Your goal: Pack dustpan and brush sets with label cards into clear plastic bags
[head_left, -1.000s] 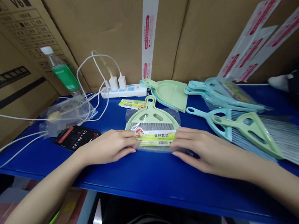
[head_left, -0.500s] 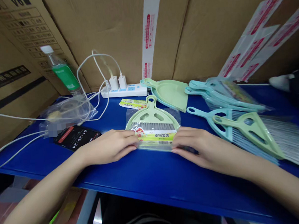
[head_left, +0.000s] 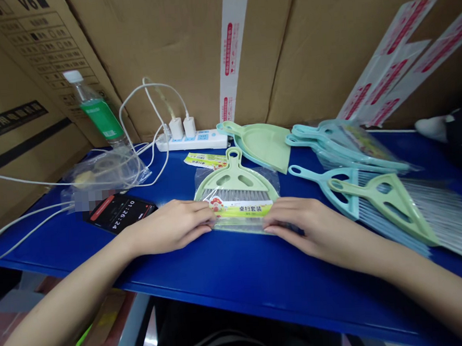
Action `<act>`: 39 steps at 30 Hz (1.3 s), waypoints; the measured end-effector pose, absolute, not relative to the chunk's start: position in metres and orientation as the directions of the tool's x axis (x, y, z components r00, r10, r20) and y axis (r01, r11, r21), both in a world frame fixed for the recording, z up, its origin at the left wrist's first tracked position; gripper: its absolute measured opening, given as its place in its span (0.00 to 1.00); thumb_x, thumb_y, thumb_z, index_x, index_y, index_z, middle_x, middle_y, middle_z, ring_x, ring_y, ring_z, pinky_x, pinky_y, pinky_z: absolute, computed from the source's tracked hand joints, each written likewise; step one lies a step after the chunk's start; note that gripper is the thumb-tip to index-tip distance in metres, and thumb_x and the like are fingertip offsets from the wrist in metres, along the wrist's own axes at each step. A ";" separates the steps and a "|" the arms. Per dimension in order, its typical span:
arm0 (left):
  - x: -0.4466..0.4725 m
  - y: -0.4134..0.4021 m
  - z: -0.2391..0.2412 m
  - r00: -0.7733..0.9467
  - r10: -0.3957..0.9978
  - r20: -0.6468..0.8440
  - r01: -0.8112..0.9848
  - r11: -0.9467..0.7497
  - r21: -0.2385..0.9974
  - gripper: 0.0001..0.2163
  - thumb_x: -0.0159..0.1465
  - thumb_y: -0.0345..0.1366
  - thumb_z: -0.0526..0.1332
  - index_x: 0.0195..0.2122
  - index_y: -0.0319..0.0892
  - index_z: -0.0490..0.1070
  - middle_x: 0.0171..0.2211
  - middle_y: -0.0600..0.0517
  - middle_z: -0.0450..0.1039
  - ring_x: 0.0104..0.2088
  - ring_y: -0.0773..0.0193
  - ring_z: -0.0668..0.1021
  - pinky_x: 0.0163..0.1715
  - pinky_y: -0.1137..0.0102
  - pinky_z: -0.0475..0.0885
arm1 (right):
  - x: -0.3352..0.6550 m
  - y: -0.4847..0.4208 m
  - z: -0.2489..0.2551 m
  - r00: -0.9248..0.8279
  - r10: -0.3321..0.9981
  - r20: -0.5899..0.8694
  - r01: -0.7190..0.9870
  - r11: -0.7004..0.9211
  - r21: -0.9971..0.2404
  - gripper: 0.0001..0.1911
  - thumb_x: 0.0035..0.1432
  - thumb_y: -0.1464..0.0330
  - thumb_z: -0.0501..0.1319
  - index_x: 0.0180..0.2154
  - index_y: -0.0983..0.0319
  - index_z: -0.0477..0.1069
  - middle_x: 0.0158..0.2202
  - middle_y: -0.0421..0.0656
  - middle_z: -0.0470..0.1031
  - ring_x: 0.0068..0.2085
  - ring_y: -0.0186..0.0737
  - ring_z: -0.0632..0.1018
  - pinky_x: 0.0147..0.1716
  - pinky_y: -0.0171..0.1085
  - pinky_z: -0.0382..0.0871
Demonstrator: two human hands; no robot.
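A green hand brush with grey bristles lies on a green dustpan inside a clear plastic bag, flat on the table before me. Its handle points away from me. A yellow-green printed card with a mushroom picture shows through the plastic, below the bristles. My left hand is closed on the bag's near left corner, thumb and fingers together. At the near right corner, my right hand pinches the bag's edge in the same way.
Loose brushes lie to the right, with bagged blue dustpans behind them. Stacked dustpans and another card are at the back. A power strip, bottle, cables and phone occupy the left.
The strip of plastic at the bag's near edge now lies over the card's lower part, dulling the barcode there. Both hands stay at the corners, the right one shifted very slightly left.
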State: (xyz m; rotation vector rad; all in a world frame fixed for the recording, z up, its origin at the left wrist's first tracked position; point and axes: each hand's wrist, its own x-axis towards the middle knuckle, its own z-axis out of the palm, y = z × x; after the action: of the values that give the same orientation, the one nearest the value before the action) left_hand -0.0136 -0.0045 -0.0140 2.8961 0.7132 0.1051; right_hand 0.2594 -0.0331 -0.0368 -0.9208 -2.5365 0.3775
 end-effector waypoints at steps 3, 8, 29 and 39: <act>-0.014 -0.005 -0.014 0.876 0.483 0.019 0.473 -0.864 0.174 0.09 0.70 0.34 0.51 0.42 0.41 0.70 0.41 0.49 0.76 0.39 0.61 0.78 0.39 0.69 0.72 | 0.259 -0.032 -0.036 -0.691 0.671 0.270 0.559 0.732 -0.390 0.10 0.64 0.73 0.54 0.33 0.63 0.73 0.31 0.44 0.78 0.33 0.40 0.77 0.34 0.37 0.70; -0.013 -0.005 -0.013 0.880 0.475 0.021 0.463 -0.867 0.185 0.10 0.70 0.33 0.50 0.40 0.42 0.71 0.40 0.49 0.76 0.43 0.61 0.78 0.42 0.69 0.71 | 0.258 -0.032 -0.035 -0.693 0.665 0.280 0.561 0.741 -0.369 0.10 0.64 0.72 0.54 0.33 0.62 0.73 0.30 0.44 0.77 0.32 0.39 0.77 0.33 0.37 0.70; -0.012 -0.005 -0.014 0.873 0.488 0.028 0.482 -0.868 0.118 0.09 0.70 0.33 0.49 0.43 0.40 0.67 0.39 0.49 0.73 0.34 0.64 0.76 0.33 0.70 0.70 | 0.258 -0.032 -0.038 -0.639 0.691 0.337 0.588 0.722 -0.365 0.10 0.62 0.74 0.53 0.41 0.61 0.71 0.34 0.45 0.77 0.34 0.39 0.79 0.32 0.35 0.72; -0.012 -0.005 -0.014 0.873 0.485 0.053 0.479 -0.872 0.105 0.07 0.69 0.32 0.50 0.43 0.41 0.67 0.40 0.49 0.73 0.35 0.63 0.77 0.35 0.69 0.70 | 0.257 -0.034 -0.035 -0.644 0.704 0.300 0.603 0.708 -0.368 0.11 0.60 0.75 0.52 0.41 0.61 0.71 0.30 0.43 0.74 0.30 0.38 0.76 0.29 0.35 0.70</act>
State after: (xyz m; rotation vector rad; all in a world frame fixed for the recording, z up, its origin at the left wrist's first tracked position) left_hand -0.0120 -0.0053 -0.0144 2.9536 0.7618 0.1183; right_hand 0.2566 -0.0338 -0.0346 -1.0078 -2.4927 0.3272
